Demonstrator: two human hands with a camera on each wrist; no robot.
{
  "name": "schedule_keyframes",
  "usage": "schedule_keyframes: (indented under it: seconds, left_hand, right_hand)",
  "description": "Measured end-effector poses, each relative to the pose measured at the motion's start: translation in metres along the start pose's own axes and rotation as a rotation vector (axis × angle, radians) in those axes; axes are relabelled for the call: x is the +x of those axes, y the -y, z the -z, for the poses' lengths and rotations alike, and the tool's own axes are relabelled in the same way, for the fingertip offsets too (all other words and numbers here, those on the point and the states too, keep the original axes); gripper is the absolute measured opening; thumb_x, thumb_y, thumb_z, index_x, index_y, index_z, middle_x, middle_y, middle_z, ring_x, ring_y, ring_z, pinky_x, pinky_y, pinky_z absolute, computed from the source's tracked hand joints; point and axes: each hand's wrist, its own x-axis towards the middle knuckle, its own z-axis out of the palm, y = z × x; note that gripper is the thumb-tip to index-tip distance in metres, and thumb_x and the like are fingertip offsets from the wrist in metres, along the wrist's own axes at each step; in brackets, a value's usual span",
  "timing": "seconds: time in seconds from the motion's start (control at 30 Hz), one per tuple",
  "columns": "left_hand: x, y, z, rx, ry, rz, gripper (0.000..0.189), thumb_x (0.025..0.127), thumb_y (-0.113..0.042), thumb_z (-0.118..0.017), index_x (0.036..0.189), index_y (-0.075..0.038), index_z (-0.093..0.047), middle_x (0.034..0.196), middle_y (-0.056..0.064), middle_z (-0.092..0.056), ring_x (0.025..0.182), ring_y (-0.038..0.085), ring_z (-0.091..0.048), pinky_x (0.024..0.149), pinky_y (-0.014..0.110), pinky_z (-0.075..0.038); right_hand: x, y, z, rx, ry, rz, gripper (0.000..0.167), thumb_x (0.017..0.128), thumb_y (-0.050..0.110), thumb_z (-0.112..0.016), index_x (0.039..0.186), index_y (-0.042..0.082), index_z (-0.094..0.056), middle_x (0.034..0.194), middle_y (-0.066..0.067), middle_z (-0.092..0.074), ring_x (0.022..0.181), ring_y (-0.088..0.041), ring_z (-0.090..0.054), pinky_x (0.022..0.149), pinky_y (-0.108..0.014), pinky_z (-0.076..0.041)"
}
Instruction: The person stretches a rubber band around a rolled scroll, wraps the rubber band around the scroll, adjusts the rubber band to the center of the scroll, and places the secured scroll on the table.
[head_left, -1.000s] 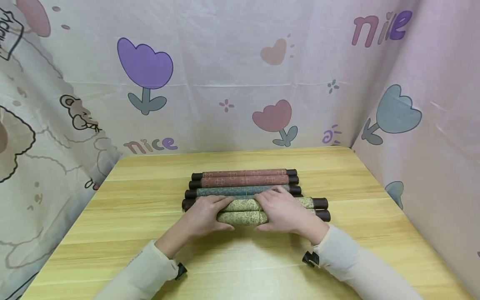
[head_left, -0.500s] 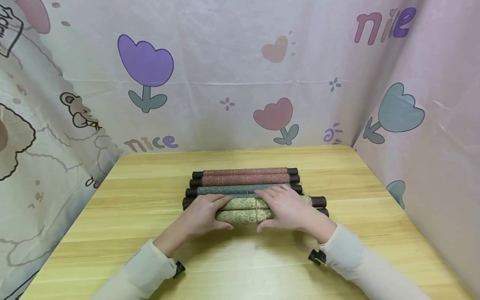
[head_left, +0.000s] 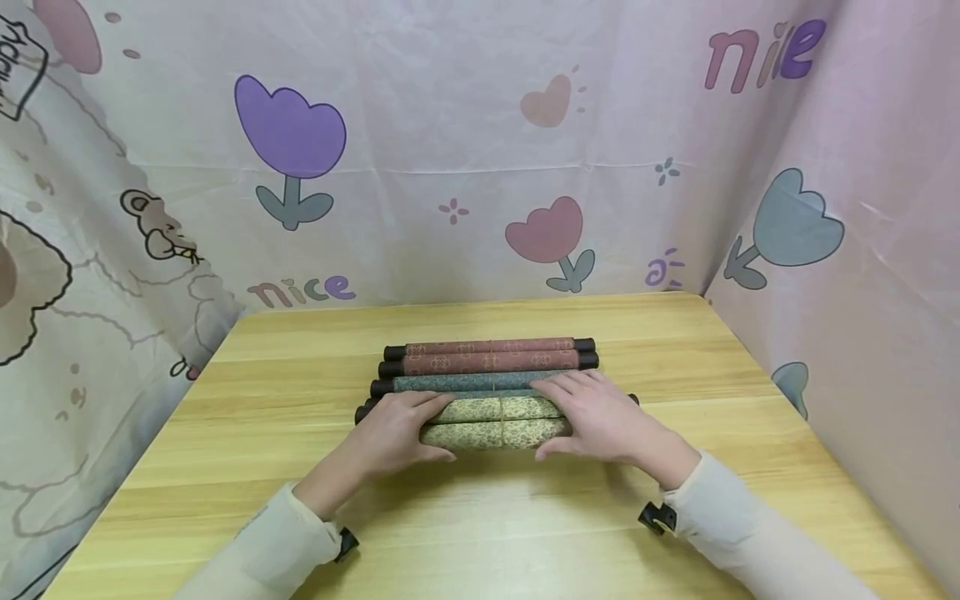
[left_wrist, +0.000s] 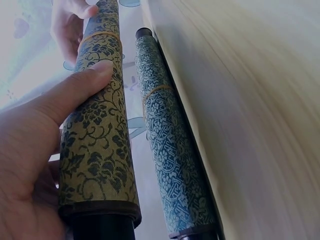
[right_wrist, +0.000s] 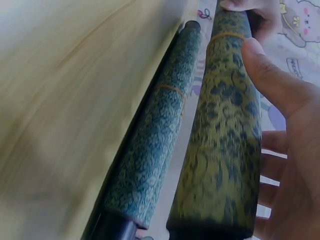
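Note:
Two yellow rolled scrolls (head_left: 483,434) with dark floral patterns lie side by side nearest me, a thin band around their middle. My left hand (head_left: 390,430) grips them left of the band, thumb in front and fingers over the top. On the right side, my right hand (head_left: 603,419) holds the same pair likewise. Both wrist views show a thumb on the front yellow scroll (left_wrist: 100,145), while the fingers are partly hidden behind it. Just behind them are blue-green scrolls (head_left: 442,383), the nearer one mostly covered by the hands and yellow pair.
Two red patterned scrolls (head_left: 457,363) with dark end knobs lie parallel at the back of the row. Everything sits on a light wooden table (head_left: 247,400). A printed fabric curtain (head_left: 420,125) surrounds the back and sides.
The yellow scrolls have shifted left, and their band with them. My right hand has slid right along them, and my left hand has moved slightly left. The red scrolls have stayed put.

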Motion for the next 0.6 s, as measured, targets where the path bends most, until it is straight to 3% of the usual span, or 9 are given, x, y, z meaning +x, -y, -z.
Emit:
schedule_keyframes:
  seconds: [0.23, 0.6]
  left_hand:
    - [-0.003, 0.004, 0.003, -0.003, -0.008, 0.008, 0.083, 0.066, -0.05, -0.086, 0.132, -0.004, -0.062, 0.121, 0.013, -0.066, 0.106, 0.03, -0.065, 0.091, 0.046, -0.052]
    - [-0.012, 0.007, 0.009, -0.037, 0.035, 0.083, 0.085, 0.067, -0.05, -0.086, 0.134, -0.006, -0.06, 0.125, 0.014, -0.064, 0.11, 0.034, -0.063, 0.093, 0.05, -0.05]
  right_hand:
    - [-0.008, -0.011, 0.003, -0.003, -0.02, -0.005, 0.096, 0.075, 0.077, -0.06, 0.141, 0.008, -0.05, 0.134, -0.01, -0.057, 0.121, -0.033, -0.054, 0.103, -0.053, -0.039]
    - [-0.023, -0.023, -0.001, -0.014, -0.01, -0.025, 0.102, 0.07, 0.072, -0.07, 0.144, 0.006, -0.046, 0.134, -0.014, -0.056, 0.119, -0.036, -0.054, 0.101, -0.055, -0.039]
